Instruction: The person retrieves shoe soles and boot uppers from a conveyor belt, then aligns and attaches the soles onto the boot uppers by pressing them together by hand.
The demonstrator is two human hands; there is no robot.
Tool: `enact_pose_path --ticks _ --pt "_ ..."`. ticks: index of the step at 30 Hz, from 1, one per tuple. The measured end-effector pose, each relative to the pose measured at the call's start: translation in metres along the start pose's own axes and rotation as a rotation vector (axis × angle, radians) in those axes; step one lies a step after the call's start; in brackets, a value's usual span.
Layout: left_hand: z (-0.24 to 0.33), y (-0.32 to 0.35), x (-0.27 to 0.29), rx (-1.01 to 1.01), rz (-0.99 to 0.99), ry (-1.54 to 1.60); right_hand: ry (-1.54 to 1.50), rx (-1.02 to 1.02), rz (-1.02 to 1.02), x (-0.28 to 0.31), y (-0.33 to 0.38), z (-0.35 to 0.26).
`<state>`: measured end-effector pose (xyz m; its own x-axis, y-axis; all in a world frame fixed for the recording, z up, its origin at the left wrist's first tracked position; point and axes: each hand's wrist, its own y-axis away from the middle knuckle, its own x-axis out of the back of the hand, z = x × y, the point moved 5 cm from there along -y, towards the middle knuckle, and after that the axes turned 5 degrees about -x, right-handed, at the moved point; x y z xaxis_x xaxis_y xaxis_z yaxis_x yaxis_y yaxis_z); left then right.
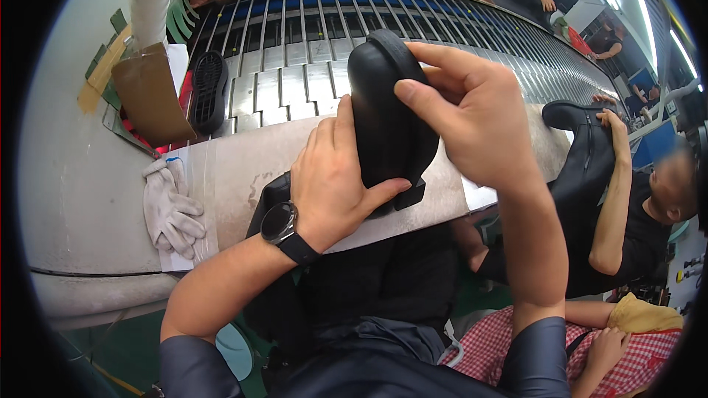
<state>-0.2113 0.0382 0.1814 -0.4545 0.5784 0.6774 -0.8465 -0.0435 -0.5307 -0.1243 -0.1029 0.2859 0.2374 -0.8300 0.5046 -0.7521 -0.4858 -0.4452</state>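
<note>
A black boot (383, 114) is held over the near edge of the work table, its rounded toe pointing away from me. My left hand (328, 169) wraps its left side, the thumb lying across the near end. At the right, my right hand (472, 110) pinches the raised black rim (398, 55) that runs round the toe, with thumb and fingers on either side. Part of the boot's black upper shows behind my left wrist. The underside of the boot is hidden.
Beyond the table edge (228, 158) runs a metal-slat conveyor (295, 92). A black sole (209, 92) stands by a brown cardboard piece (151, 92) at the left. White gloves (173, 210) lie on the table. To the right, a co-worker handles another black boot (586, 147).
</note>
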Motion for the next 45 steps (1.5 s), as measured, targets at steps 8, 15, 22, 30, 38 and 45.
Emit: enact_pose_path --ticks 8,15,22,30,38,45 --pt "-0.004 0.002 -0.003 0.028 -0.009 -0.014 -0.169 -0.111 -0.096 -0.007 -0.006 0.007" --pt "-0.009 0.001 -0.002 -0.010 0.031 -0.033 -0.013 -0.074 -0.242 0.001 -0.035 0.008" --pt "-0.011 0.001 -0.002 -0.004 0.027 -0.038 -0.129 -0.089 -0.359 0.001 -0.049 0.030" --pt "-0.015 0.004 0.000 0.015 0.018 -0.044 0.261 -0.138 -0.276 -0.016 -0.034 -0.006" --pt "-0.008 0.006 0.001 -0.065 0.063 -0.046 -0.170 -0.136 -0.448 0.003 -0.041 0.016" --pt "-0.016 0.003 0.002 -0.016 0.006 -0.043 -0.005 -0.074 -0.285 -0.016 -0.025 -0.002"
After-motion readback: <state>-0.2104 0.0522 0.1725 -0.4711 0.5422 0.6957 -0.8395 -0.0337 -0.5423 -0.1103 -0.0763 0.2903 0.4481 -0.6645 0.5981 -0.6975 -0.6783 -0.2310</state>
